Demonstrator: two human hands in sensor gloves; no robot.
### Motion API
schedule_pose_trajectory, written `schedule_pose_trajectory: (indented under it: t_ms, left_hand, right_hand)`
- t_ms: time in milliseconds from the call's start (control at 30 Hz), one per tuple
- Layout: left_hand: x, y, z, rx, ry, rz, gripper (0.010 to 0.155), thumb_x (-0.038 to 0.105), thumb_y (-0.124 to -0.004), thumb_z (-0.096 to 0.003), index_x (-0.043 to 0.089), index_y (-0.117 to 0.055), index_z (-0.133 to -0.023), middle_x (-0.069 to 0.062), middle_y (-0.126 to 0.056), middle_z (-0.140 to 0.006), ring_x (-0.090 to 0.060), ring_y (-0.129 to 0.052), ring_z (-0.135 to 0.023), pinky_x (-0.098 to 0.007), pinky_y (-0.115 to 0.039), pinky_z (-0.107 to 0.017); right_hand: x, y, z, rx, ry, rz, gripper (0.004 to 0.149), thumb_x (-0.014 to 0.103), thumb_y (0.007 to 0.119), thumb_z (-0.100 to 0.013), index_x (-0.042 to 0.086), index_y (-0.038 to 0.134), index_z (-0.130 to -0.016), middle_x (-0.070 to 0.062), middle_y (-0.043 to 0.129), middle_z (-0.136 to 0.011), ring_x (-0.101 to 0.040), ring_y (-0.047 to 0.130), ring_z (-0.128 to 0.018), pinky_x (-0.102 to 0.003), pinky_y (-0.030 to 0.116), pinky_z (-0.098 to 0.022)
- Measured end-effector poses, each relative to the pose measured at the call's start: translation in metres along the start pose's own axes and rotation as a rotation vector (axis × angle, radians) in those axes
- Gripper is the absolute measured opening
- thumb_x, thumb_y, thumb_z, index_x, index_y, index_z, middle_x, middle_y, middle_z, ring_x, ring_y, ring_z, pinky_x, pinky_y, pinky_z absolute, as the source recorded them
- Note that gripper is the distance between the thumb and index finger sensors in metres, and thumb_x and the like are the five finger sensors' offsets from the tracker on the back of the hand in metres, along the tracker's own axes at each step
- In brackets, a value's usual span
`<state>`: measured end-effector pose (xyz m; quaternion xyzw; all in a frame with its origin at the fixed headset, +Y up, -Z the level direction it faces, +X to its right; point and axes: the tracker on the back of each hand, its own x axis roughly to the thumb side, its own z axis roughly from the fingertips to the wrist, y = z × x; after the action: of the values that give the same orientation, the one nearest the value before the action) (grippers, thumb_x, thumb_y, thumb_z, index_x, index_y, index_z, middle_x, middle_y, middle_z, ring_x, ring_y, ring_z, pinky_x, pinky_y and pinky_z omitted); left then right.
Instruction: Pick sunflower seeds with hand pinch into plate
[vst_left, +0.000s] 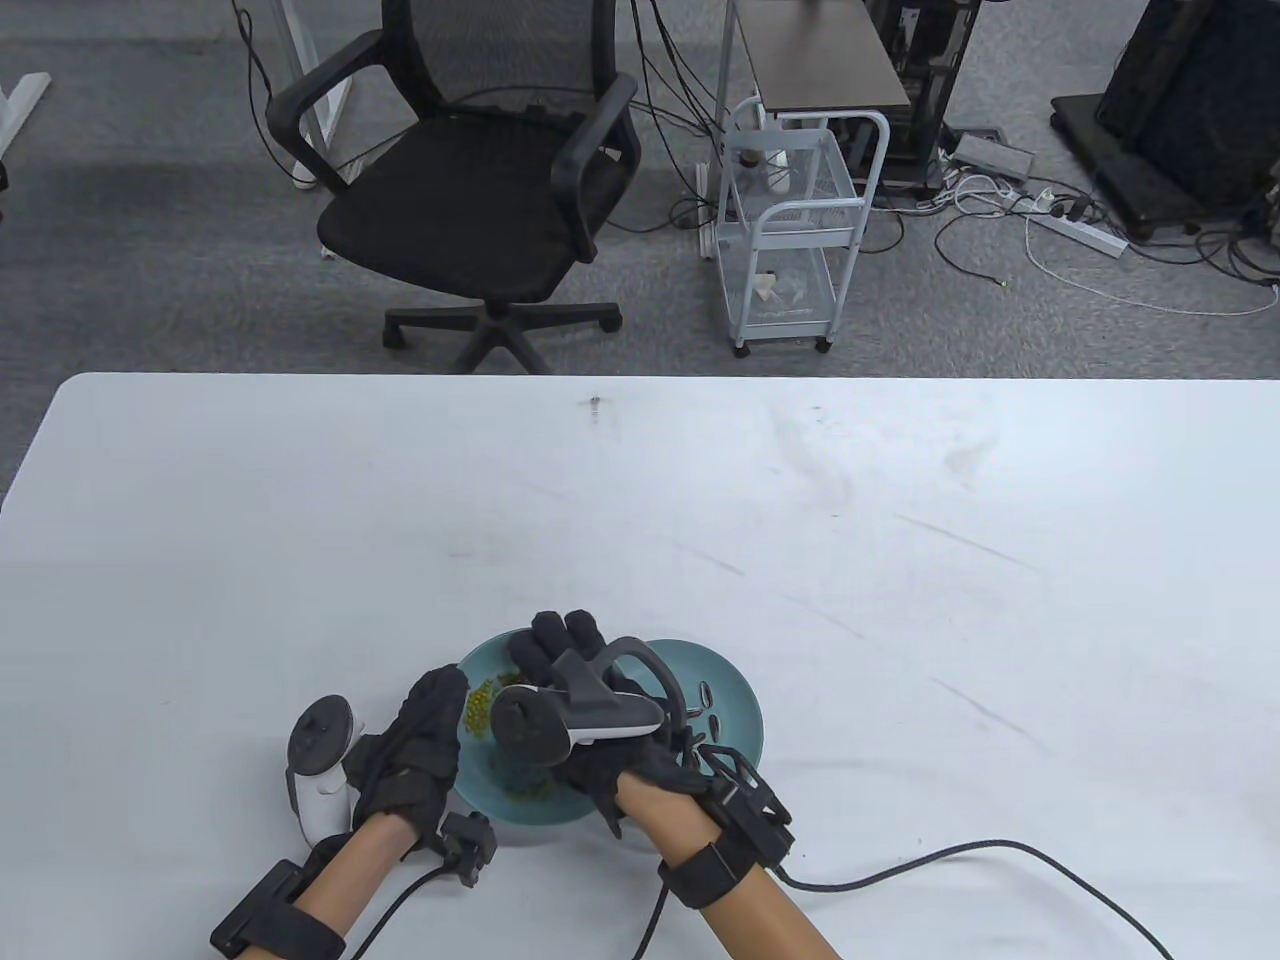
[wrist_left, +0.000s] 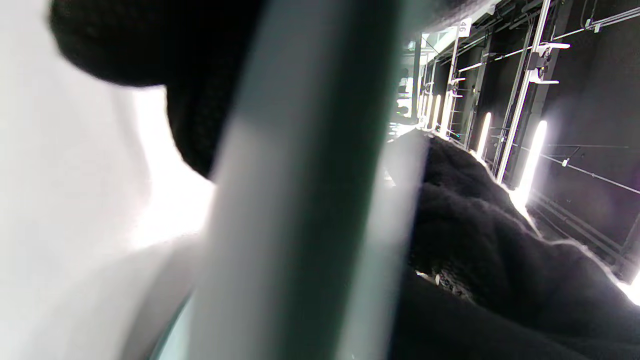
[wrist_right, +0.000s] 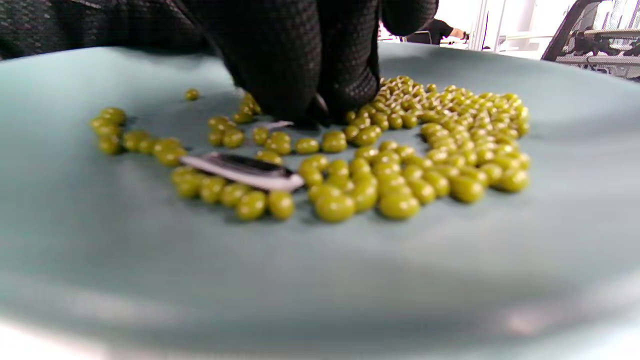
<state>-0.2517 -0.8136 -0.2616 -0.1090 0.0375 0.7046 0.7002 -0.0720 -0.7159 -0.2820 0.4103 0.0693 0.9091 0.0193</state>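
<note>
Two teal plates stand side by side at the table's front edge. The left plate (vst_left: 500, 798) holds many green peas (vst_left: 482, 708). The right plate (vst_left: 742, 700) holds a few striped sunflower seeds (vst_left: 707, 706). My right hand (vst_left: 545, 652) reaches over the left plate. In the right wrist view its fingertips (wrist_right: 300, 100) are pinched together on the plate among the peas (wrist_right: 400, 165), with a seed's pale tip (wrist_right: 278, 124) showing under them. Another sunflower seed (wrist_right: 240, 171) lies among the peas. My left hand (vst_left: 428, 725) grips the left plate's rim (wrist_left: 300, 200).
The white table (vst_left: 700, 520) stretches far and to both sides of the plates. Glove cables (vst_left: 950, 860) trail along the front edge at the right. An office chair (vst_left: 480, 190) and a white cart (vst_left: 790, 230) stand on the floor beyond the table.
</note>
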Motion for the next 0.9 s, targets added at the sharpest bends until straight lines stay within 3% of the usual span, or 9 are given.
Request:
schedule_pose_trajectory:
  t_ms: [500, 900]
  left_hand:
    - [0.000, 0.000, -0.001, -0.006, -0.005, 0.004, 0.050, 0.045, -0.056, -0.0653, 0.011, -0.050, -0.101, -0.019, -0.085, -0.073, -0.029, -0.103, -0.036, -0.042, -0.084, -0.028]
    - [0.001, 0.005, 0.000, 0.014, 0.006, 0.025, 0.050, 0.045, -0.055, -0.0656, 0.011, -0.049, -0.102, -0.018, -0.085, -0.074, -0.028, -0.103, -0.036, -0.042, -0.084, -0.029]
  right_hand:
    - [-0.011, -0.006, 0.005, -0.052, 0.028, -0.064, 0.035, 0.019, 0.086, -0.050, -0.008, 0.088, -0.072, -0.035, 0.044, -0.109, -0.063, 0.029, -0.098, -0.077, 0.023, -0.065]
    - [-0.028, -0.041, 0.032, -0.159, 0.076, -0.127, 0.034, 0.019, 0.087, -0.050, -0.007, 0.089, -0.073, -0.035, 0.043, -0.109, -0.063, 0.028, -0.098, -0.078, 0.022, -0.065]
